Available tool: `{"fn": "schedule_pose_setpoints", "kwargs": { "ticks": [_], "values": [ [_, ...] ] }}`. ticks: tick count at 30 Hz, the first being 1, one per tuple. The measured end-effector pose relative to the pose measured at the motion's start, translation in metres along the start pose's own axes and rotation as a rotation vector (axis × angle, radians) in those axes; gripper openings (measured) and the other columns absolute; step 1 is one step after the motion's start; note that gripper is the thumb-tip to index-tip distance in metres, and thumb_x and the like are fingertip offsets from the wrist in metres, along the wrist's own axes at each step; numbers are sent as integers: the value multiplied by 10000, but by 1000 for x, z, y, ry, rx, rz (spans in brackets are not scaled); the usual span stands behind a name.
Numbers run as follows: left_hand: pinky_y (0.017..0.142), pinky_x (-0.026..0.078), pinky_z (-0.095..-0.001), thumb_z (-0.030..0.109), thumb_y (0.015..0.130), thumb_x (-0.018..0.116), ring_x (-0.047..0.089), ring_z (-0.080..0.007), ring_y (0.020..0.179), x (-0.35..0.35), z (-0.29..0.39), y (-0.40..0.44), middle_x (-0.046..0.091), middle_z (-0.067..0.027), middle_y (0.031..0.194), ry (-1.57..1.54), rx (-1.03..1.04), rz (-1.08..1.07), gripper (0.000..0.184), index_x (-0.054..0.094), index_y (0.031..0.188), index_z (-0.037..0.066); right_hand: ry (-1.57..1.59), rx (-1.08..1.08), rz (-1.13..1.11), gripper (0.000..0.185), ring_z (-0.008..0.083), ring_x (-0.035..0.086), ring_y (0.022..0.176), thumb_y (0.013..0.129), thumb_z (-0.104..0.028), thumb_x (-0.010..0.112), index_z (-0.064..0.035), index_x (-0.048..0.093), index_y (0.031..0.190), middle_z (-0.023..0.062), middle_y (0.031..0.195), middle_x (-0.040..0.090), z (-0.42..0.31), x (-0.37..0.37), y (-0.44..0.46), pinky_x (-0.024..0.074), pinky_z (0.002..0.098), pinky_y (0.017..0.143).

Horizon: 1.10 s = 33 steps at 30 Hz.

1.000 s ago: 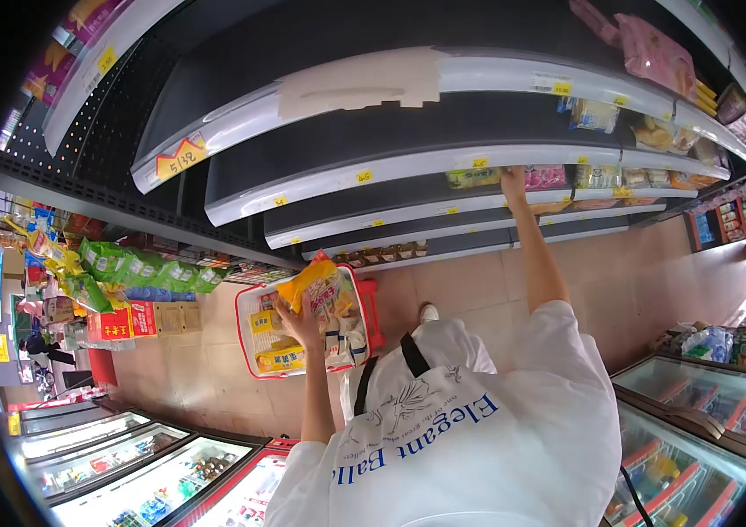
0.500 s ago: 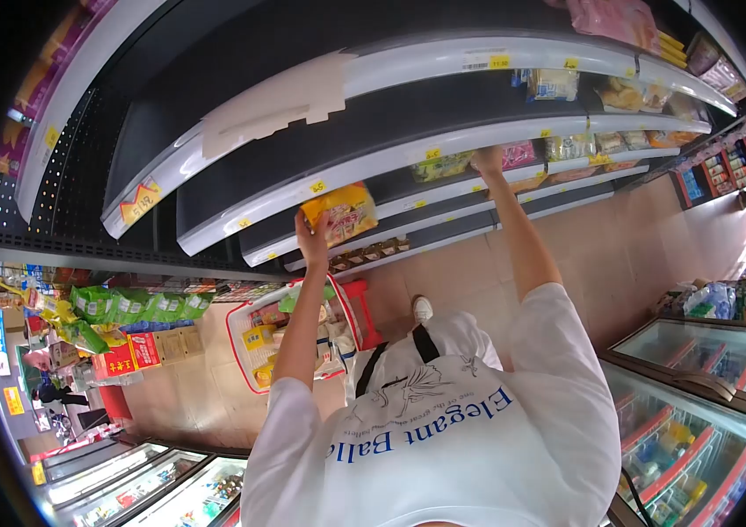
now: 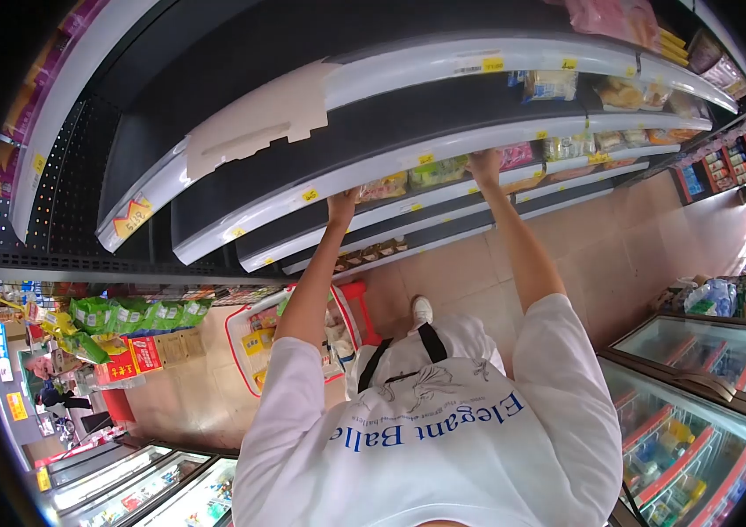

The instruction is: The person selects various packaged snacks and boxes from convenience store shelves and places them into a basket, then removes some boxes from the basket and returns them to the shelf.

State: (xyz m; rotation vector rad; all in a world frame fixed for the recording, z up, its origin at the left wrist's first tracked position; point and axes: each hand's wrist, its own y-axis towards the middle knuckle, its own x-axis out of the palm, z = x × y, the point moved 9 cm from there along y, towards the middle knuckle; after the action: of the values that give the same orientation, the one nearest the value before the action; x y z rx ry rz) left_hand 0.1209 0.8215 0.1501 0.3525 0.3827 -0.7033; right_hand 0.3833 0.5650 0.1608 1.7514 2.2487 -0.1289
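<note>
My left hand point(image 3: 342, 206) reaches under the lip of an upper shelf, at the left end of a yellow and orange food packet point(image 3: 383, 187). The packet sits on the shelf below, its upper part hidden by the lip. Its right end is beside a green packet point(image 3: 439, 172). My right hand point(image 3: 484, 169) is at the same shelf, between the green packet and a pink packet point(image 3: 515, 155). The fingers of the right hand are mostly hidden by the lip, so its grip does not show.
A red-rimmed shopping basket point(image 3: 234, 344) with packets inside stands on the floor at left. More bagged food point(image 3: 569, 146) fills the shelf to the right. Glass-topped freezers point(image 3: 693, 422) stand behind me. Green snack bags point(image 3: 131, 314) hang at the far left.
My left hand has carried the yellow packet up and right, from in front of the shelves onto the shelf beside the green packet. My right hand has stayed nearly in place.
</note>
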Motion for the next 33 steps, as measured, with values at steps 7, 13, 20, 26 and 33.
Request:
{"fn": "schedule_pose_setpoints", "kwargs": {
  "ticks": [7, 13, 20, 26, 33],
  "values": [
    [839, 375, -393, 363, 864, 460, 479, -343, 1025, 17, -14, -5, 528, -166, 1061, 176, -79, -62, 374, 508, 1109, 84, 290, 79, 46, 197, 209, 617, 600, 752, -101, 597, 9, 461, 842, 69, 670, 547, 34, 9, 5, 548, 328, 487],
    [883, 394, -410, 285, 900, 424, 501, -335, 1018, 37, -27, 0, 532, -186, 1073, -31, 39, -71, 361, 450, 1167, 42, 240, 4, -116, 131, 193, 578, 555, 780, -72, 556, -62, 432, 818, 43, 649, 492, 21, 10, 14, 541, 328, 485],
    [888, 393, -369, 457, 858, 440, 472, -367, 1074, 2, -3, -18, 483, -194, 1182, 205, -292, -313, 553, 417, 1195, 20, 688, 494, -159, 190, 158, 530, 581, 803, -164, 575, -99, 451, 932, 50, 683, 526, 51, 17, 7, 492, 296, 512],
    [890, 396, -299, 248, 889, 420, 517, -175, 1056, -105, -19, -83, 517, -106, 1168, -607, -451, -363, 423, 364, 1263, 59, 439, 83, -20, 274, 137, 537, 649, 792, -123, 596, -92, 449, 1021, 44, 783, 531, 22, -15, -50, 477, 279, 509],
    [668, 464, -209, 121, 834, 459, 581, -121, 846, -264, -184, -306, 599, -63, 899, -677, -630, 518, 208, 537, 1012, 46, 573, 172, -144, 189, 140, 511, 504, 804, -34, 536, -39, 434, 962, 86, 707, 539, 96, 15, -219, 423, 230, 441]
  ]
}}
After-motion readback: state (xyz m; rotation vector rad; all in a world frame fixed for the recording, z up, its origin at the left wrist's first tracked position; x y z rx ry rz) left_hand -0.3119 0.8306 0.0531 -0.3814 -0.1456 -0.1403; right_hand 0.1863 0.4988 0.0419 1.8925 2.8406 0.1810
